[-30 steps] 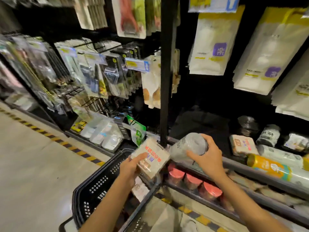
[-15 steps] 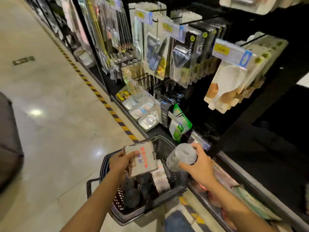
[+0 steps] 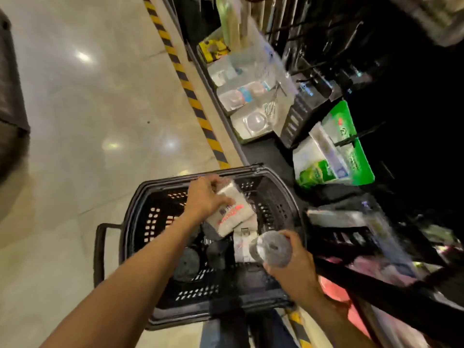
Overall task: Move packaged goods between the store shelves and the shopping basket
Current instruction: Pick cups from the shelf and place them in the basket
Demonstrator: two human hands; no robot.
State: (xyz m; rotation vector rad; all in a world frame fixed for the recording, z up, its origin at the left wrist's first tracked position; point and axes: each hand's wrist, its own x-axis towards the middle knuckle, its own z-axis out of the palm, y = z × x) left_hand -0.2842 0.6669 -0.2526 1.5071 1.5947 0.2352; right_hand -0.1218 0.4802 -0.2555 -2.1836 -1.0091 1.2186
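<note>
The shopping basket (image 3: 153, 222) sat low in front of me, close beside the shelf base, so either hand could drop goods straight down into it. Over its far half my left hand (image 3: 204, 198) gripped a white packet (image 3: 232, 213) with red print. My fingers were curled over its top edge and the packet was tipped downward, just inside the rim. I judged that this was the spot to let it go, on top of what already lay there.

Beneath it the basket held several dark round items (image 3: 187, 263) on the bottom and another white pack (image 3: 242, 246) toward the shelf side. The blur made it hard to say what the dark ones were.

Further right, my right hand (image 3: 298, 268) was wrapped round a clear jar (image 3: 272, 249). It lay on its side with one end facing me, above the basket's near right corner, and was probably next to go in.

Beyond ran the low shelf (image 3: 263, 154), with a green packet (image 3: 344, 146) leaning near its edge and clear blister packs (image 3: 248, 96) further along.
</note>
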